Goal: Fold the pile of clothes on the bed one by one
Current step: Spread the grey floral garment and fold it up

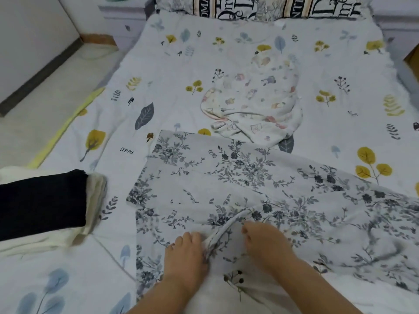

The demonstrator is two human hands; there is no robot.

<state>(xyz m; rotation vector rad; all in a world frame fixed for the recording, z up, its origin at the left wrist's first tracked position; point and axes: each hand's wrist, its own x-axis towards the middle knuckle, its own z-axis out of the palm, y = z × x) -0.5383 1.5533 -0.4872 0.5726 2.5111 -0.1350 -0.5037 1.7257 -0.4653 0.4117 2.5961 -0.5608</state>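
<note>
on bed (pixel 158 64): floral garment (pixel 226 177) spread flat; left hand (pixel 186 252) and right hand (pixel 265 241) pinching its neckline; next, likely a fold; cartoon-print garment (pixel 256 98) waits.

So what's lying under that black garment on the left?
The folded black garment sits on a stack of folded cream-white clothes, whose edges stick out. How many pieces are there, I cannot tell; the black one covers them.

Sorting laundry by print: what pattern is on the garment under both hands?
Dark grey-blue floral sprigs on pale grey fabric, the garment seen clearly in the head view.
</note>
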